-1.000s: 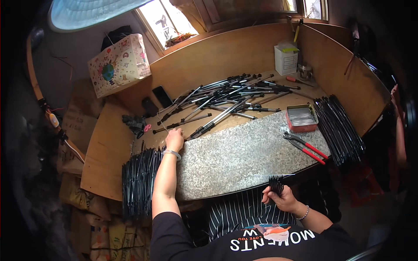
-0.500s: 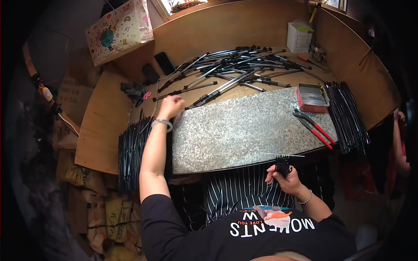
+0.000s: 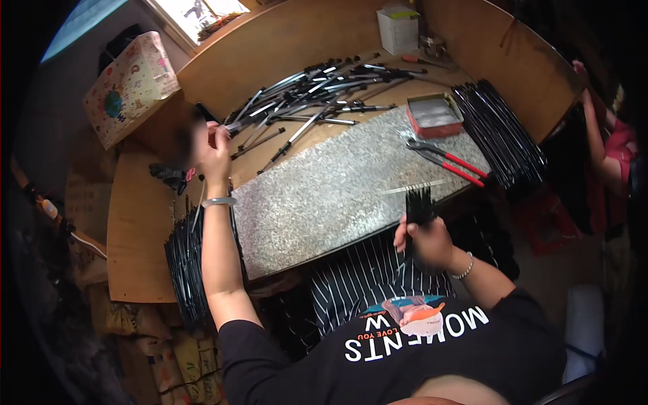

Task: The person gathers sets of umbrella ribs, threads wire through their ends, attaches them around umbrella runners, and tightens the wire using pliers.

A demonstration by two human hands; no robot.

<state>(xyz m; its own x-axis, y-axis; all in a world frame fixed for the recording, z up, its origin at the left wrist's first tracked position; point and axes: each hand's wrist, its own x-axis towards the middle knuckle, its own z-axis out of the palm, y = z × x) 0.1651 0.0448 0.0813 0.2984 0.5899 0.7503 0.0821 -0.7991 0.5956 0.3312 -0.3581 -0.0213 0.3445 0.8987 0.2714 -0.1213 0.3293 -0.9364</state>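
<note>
My left hand (image 3: 214, 152), a bangle on its wrist, reaches up to the back left of the workbench. Its fingers look curled beside a blurred patch with a dark phone-like edge (image 3: 202, 110); whether they grip anything is unclear. Low in front of the bench edge, my right hand (image 3: 432, 241) is closed around a bundle of thin black strips (image 3: 420, 206). A slim light rod (image 3: 398, 191) lies across their tips. Nearby on the speckled grey slab (image 3: 324, 196) rest red-handled pliers (image 3: 449, 162).
Metal-and-black rods (image 3: 317, 94) lie heaped behind the slab. A red tin (image 3: 435, 128) holds fine metal pins. Bundles of black strips hang at the right (image 3: 499, 135) and left (image 3: 185, 270). A white box (image 3: 397, 30) stands behind; another person's arm (image 3: 594, 135) shows at right.
The view has swung, shifting the bench leftward. My left hand has reached farther up to the phone's spot, where a blurred patch now shows. My right hand, still holding the bundle, has risen slightly.
</note>
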